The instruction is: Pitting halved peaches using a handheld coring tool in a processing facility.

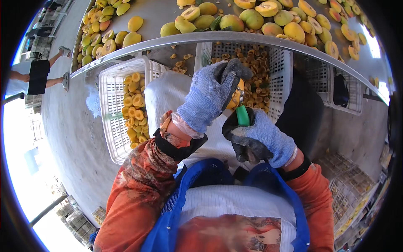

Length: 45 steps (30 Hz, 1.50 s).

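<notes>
My left hand (209, 91), in a blue knit glove with dark coated fingers, grips a yellow peach or similar stone fruit (233, 100), mostly hidden behind the fingers. In my right hand (266, 135), gloved the same way, is a small tool with a green handle (242, 116). Its curved metal end (241, 96) meets the fruit's right side. Both hands are above my lap, in front of the table edge. Beyond them, a white plastic crate (280, 78) holds many brownish-yellow fruit scraps (256, 67).
A metal table (151, 30) with a raised rim carries whole and halved fruit (252, 19). Left of my knees stands a white crate (108, 126) of pitted halves (137, 107). A person (39, 75) stands at far left. Stacked crates (349, 192) are at lower right.
</notes>
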Tool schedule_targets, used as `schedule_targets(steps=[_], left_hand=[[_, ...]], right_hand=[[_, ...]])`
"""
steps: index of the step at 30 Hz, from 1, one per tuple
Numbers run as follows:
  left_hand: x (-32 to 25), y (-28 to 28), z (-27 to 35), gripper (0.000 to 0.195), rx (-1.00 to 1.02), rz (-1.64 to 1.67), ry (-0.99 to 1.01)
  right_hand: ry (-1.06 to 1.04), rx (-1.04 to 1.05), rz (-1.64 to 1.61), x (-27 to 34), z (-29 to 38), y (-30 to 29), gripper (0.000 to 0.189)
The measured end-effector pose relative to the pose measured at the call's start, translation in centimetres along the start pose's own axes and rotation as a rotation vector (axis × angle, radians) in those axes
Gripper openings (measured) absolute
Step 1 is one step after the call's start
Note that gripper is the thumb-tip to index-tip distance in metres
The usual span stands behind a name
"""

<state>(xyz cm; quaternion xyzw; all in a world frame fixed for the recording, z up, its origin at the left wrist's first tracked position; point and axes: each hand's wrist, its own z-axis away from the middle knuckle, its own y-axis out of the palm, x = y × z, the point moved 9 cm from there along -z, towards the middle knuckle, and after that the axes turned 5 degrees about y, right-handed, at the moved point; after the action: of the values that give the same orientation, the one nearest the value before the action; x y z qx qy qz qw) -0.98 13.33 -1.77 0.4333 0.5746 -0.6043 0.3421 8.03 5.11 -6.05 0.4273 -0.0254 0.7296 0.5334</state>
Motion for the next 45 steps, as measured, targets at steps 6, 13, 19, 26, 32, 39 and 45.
schedule_targets(steps=[6,13,19,26,32,39,45], left_hand=[[3.1,1.7,1.0,0.024,0.173,-0.006,-0.182],[0.2,0.2,3.1,0.026,-0.147,0.193,-0.044],[-1.3,0.9,1.3,0.026,0.063,0.378,-0.007],[2.9,1.7,1.1,0.026,0.182,0.193,-0.127],[-0.6,1.9,2.4,0.036,0.165,0.262,-0.051],[-1.9,2.5,1.0,0.046,0.413,0.481,-0.106],[-1.2,1.6,-0.3,0.045,0.099,0.362,-0.021]], right_hand=[[0.000,0.007,-0.010,-1.0,0.4,0.6,0.021],[0.033,-0.029,0.065,-0.9,1.1,0.9,0.021],[0.017,0.094,-0.084,1.0,2.6,1.4,0.027],[0.075,0.143,-0.073,0.3,2.6,2.0,0.021],[0.000,0.156,-0.204,-0.5,3.1,2.1,0.030],[0.104,0.202,-0.323,0.6,3.6,3.0,0.036],[-0.009,0.218,-0.315,1.2,2.4,2.4,0.033]])
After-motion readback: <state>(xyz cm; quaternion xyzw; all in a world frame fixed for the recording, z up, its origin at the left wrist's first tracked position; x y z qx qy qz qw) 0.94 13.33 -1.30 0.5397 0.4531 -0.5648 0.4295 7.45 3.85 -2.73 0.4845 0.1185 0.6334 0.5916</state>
